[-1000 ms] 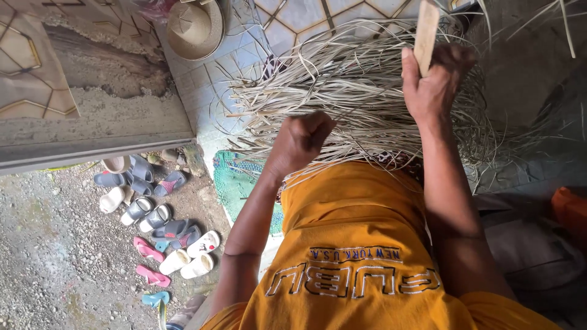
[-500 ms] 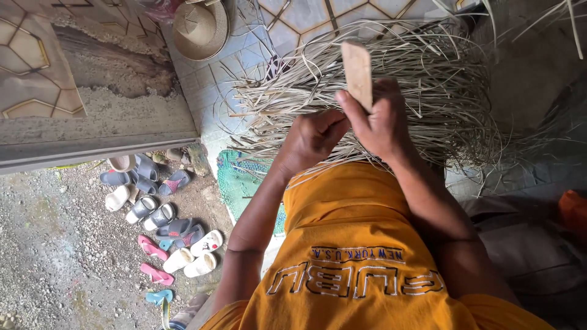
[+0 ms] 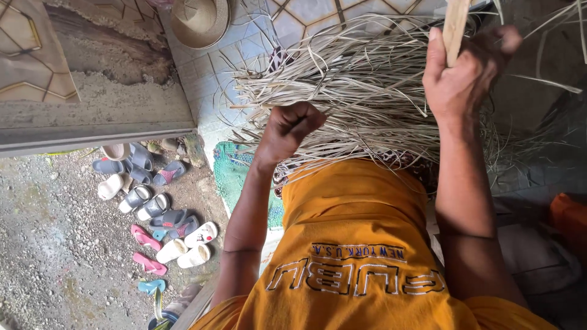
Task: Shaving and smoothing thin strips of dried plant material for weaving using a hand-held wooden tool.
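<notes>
A: Head view, only one. Quick. What's each hand on?

B: Left hand (image 3: 290, 127) is a closed fist, clamped on the near end of the bundle of dried leaf strips (image 3: 361, 91). Right hand (image 3: 461, 73) is wrapped around a flat wooden stick (image 3: 455, 24), raised above the bundle's right side.

A: Grip states?

B: Both closed. Left holds strips gathered tight, right holds the stick, thumb alongside it, fingers curled behind.

A: Where does the bundle lie from the grip?

B: Strips fan out away from the body, up and to the right in frame, from the left fist. Long axis runs roughly from the lap out onto the tiled floor (image 3: 214, 73). Gathered end at the fist, loose ends spread far side.

A: Stick relative to strips?

B: Upright-ish, top cut off by the frame edge. It stands across the run of the strips rather than along it. Cannot tell whether it touches them; the hand hides its lower end.

A: Which hand is nearer the work?

B: Left is on it. Right is above and to the right, apart from the fist, over the spread part.

A: Surroundings?

B: Orange shirt (image 3: 361, 244) in the foreground, straw hat (image 3: 199, 21) on the tiles far left of the bundle, green mesh (image 3: 235, 174) under the left forearm, pile of sandals (image 3: 153, 201) on the gravel lower left, well apart.
</notes>
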